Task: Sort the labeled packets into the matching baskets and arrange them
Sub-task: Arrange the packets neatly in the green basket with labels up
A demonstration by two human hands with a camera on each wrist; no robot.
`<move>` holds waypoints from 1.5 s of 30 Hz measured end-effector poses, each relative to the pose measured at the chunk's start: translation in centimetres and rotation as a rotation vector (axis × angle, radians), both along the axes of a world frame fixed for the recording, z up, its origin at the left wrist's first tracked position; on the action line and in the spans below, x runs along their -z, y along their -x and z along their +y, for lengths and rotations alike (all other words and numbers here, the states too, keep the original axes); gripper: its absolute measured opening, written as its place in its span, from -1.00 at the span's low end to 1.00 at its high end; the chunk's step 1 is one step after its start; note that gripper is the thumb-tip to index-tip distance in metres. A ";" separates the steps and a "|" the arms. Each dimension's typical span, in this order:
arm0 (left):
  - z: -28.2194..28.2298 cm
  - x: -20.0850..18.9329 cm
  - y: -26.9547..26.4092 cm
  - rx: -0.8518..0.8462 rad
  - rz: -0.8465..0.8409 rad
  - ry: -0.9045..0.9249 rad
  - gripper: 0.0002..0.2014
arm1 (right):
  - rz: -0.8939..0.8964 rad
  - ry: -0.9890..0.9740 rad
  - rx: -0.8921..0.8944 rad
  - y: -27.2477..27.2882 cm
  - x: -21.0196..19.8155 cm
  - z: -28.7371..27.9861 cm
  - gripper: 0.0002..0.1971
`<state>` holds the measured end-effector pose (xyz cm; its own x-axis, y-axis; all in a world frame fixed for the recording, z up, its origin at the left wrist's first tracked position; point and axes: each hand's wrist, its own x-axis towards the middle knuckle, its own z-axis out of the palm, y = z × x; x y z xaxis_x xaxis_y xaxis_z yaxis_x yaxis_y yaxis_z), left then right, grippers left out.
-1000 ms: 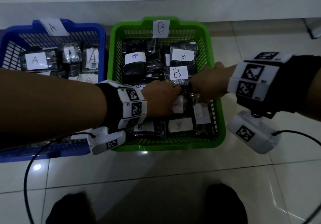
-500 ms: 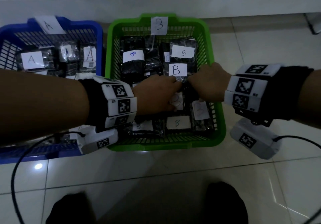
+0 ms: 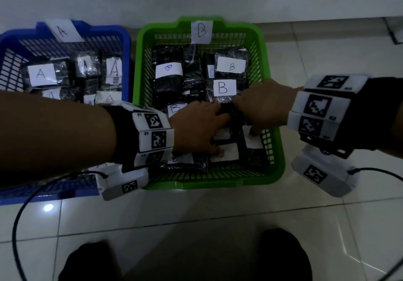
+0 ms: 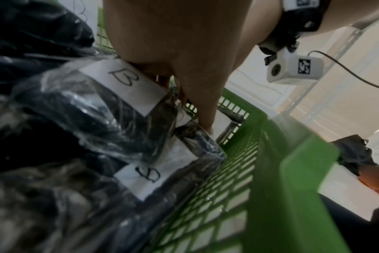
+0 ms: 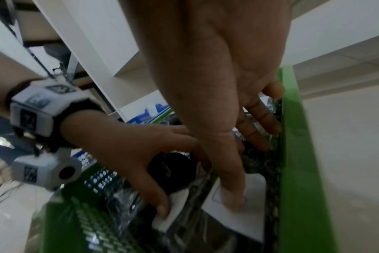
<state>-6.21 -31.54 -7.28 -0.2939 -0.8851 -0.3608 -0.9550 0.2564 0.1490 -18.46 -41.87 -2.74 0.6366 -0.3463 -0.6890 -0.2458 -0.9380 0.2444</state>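
The green basket [image 3: 196, 184] with a B tag [image 3: 201, 31] holds several black packets with white B labels [image 3: 224, 88]. Beside it on the left, the blue basket [image 3: 122, 34] with an A tag [image 3: 63, 30] holds packets labelled A [image 3: 41, 74]. Both hands are inside the green basket. My left hand [image 3: 200, 128] lies spread on the packets, its thumb [image 5: 162, 210] pressing a white label. My right hand [image 3: 259, 110] presses straight fingers [image 5: 260, 123] onto a packet by the basket's right wall [image 5: 303, 171], thumb on another label [image 5: 234, 196]. Neither hand lifts a packet.
The baskets stand side by side on a pale tiled floor [image 3: 218, 211], against a white ledge [image 3: 196, 3] at the back. A black cable [image 3: 21, 215] loops over the floor on the left. The person's dark feet [image 3: 91, 261] are at the bottom edge.
Both hands have stayed in the green basket and shifted slightly toward its near side. The left thumb has spread out onto a label at the front.
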 end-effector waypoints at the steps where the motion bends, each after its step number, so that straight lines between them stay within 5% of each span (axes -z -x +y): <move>1: 0.0 0.0 0.0 0.003 -0.005 -0.009 -0.29 | -0.021 0.015 -0.028 0.2 0.2 0.3 -0.31; 4: 0.0 0.1 0.4 -0.004 -0.019 -0.030 -0.31 | -0.112 0.033 -0.058 0.9 1.2 1.1 -0.42; 13: 0.2 -0.1 1.2 0.094 0.063 -0.028 -0.41 | -0.123 -0.010 0.038 1.4 1.3 0.5 -0.23; 19: -0.2 -0.1 0.6 0.016 0.275 -0.112 -0.68 | -0.172 0.016 0.036 1.5 2.1 -0.5 -0.41; 24: -1.3 0.4 1.7 0.082 0.187 -0.071 -0.75 | -0.241 0.100 0.001 2.0 3.6 0.5 -0.48; 28: -1.7 0.9 2.3 0.103 0.113 -0.064 -0.75 | -0.362 0.131 -0.001 2.8 3.9 0.8 -0.64; 35: -1.5 -1.1 -1.0 0.124 0.145 0.151 -0.62 | -0.465 0.098 -0.036 3.6 3.4 0.4 -0.63; 40: -1.3 -1.2 -2.4 0.228 0.226 -0.066 -0.54 | -0.432 -0.129 -0.023 3.5 2.9 0.4 -0.74; 45: -0.9 -0.2 -1.1 0.415 0.099 -0.140 -0.53 | -0.424 -0.170 -0.046 4.0 3.1 0.1 -0.70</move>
<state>-5.13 -32.46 -7.09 -0.6528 -0.6299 -0.4208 -0.7551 0.5855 0.2949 -22.45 -41.78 -5.83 0.8868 -0.2158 -0.4087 -0.2479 -0.9684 -0.0266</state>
